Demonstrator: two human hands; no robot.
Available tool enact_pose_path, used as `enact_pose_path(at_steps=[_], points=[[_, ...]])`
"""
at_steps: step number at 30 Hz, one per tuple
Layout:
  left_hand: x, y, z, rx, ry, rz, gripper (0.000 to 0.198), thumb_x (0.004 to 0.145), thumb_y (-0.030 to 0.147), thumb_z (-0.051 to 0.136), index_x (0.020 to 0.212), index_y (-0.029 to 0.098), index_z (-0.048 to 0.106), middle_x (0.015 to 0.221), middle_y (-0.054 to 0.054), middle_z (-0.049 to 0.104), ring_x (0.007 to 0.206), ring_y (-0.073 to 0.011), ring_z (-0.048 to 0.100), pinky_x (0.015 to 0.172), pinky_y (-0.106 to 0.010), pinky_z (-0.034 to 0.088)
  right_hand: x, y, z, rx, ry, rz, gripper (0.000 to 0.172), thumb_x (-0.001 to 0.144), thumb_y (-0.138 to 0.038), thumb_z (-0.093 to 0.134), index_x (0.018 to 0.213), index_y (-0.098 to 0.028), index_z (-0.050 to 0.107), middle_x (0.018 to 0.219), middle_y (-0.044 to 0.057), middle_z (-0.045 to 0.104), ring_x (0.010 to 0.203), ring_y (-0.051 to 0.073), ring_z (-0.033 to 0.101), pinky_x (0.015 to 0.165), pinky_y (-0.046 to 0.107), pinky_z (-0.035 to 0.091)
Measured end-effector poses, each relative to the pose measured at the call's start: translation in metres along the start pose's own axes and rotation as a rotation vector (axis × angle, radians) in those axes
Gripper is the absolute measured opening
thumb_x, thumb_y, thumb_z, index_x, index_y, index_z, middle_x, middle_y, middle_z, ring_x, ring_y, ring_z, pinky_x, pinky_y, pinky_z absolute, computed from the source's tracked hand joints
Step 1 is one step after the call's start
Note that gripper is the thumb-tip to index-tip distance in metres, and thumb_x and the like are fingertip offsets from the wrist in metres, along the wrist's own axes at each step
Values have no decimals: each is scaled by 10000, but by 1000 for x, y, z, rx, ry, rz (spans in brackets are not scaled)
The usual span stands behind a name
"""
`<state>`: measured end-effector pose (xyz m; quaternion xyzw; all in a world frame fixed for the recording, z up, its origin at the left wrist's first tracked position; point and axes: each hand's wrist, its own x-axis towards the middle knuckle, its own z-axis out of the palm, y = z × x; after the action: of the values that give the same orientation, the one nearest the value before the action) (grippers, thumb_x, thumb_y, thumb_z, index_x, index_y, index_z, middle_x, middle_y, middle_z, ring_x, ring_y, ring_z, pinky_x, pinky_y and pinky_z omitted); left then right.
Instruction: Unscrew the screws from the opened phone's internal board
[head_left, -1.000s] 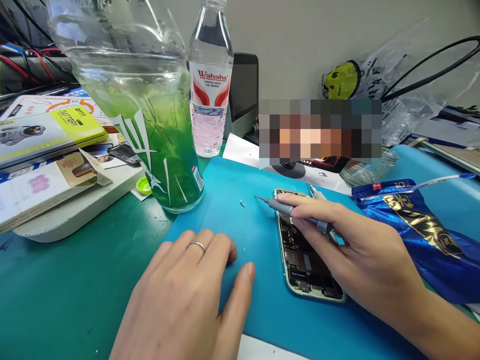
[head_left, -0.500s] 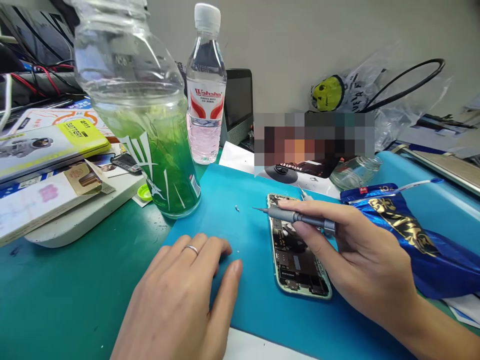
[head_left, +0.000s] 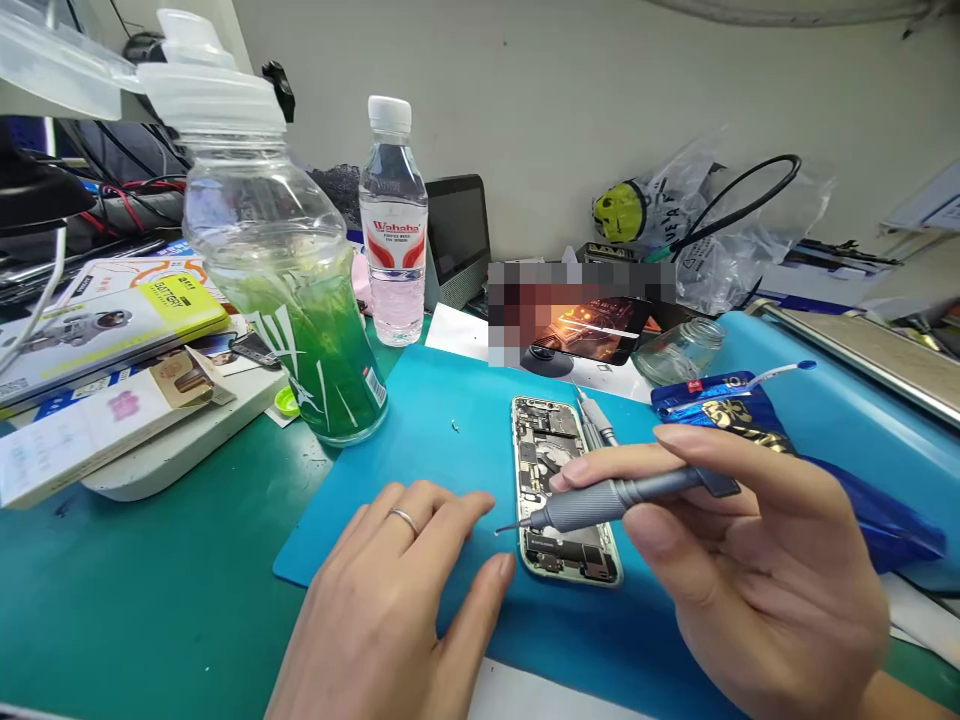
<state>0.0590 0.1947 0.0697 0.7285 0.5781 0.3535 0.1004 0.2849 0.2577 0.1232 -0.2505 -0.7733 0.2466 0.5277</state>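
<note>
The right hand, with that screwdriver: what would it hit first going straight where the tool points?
Probably the tiny pale speck at the tip of the screwdriver, then the left hand. How high the tip sits above the blue mat is unclear.

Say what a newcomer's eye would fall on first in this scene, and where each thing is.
Probably the big green-bodied bottle, upright at the left edge of the blue mat. Next, the opened phone, lying on the mat with its inner parts showing. In front of it, the right hand holds a grey screwdriver-like tool, its tip near the left hand's fingertips.
</note>
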Motion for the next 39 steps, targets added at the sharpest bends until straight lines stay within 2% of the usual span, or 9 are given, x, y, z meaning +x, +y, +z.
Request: enact_pose_path(at_steps=[3, 7, 13, 20, 27, 33, 39], points=[[2, 1, 2, 4, 28, 54, 251, 1164, 316, 602, 1400, 363, 674, 1246, 1, 768, 1076, -259, 728, 899, -423, 553, -3, 3, -2, 2, -12, 14, 639, 1038, -1, 685, 1550, -383, 679, 1202, 6, 902, 1011, 220, 919, 880, 329, 799], [3, 1, 0, -31, 43, 96, 230, 1158, 269, 617, 1346, 372, 701, 1228, 12, 756, 1082, -231, 700, 934, -396, 541, -8, 3, -4, -60, -80, -1, 728, 1015, 12, 685, 1611, -402, 623, 1286, 27, 899, 1057, 230, 916, 813, 302, 794], [6, 7, -5, -105, 80, 117, 247, 1121, 147, 636, 1162, 369, 736, 1129, 60, 751, 1022, -194, 669, 867, -376, 502, -11, -3, -7, -118, -167, -30, 870, 1023, 11, 714, 1734, -433, 482, 1441, 62, 861, 1108, 246, 918, 912, 336, 795], [6, 10, -8, -94, 34, 123, 251, 1133, 146, 611, 1086, 345, 756, 1137, 51, 773, 1040, -198, 686, 908, -389, 508, -5, 0, -8, -145, -293, -114, 940, 1046, -53, 759, 1820, -411, 364, 1526, 85, 825, 1118, 218, 916, 1052, 330, 748], [4, 3, -1, -62, 4, 92, 246, 1125, 228, 647, 1332, 354, 697, 1237, 39, 787, 1127, -238, 698, 940, -425, 547, -10, -4, -10, -100, -172, -10, 925, 990, -18, 788, 1741, -479, 506, 1326, 11, 907, 1055, 251, 926, 936, 343, 793], [12, -7, -8, -53, -28, 254, 188, 1149, 164, 620, 1230, 333, 628, 1099, 99, 781, 975, -157, 719, 802, -336, 559, -5, -5, -15, -66, -143, -36, 986, 889, 91, 828, 1701, -416, 590, 1311, 2, 899, 1063, 225, 922, 976, 306, 780], [13, -5, -9, -93, -12, 222, 199, 1145, 137, 609, 1191, 330, 629, 1067, 108, 769, 950, -150, 704, 801, -338, 542, -2, -4, -11, -34, -117, -45, 997, 829, 154, 812, 1654, -384, 651, 1269, -14, 909, 1039, 221, 925, 957, 303, 791]])
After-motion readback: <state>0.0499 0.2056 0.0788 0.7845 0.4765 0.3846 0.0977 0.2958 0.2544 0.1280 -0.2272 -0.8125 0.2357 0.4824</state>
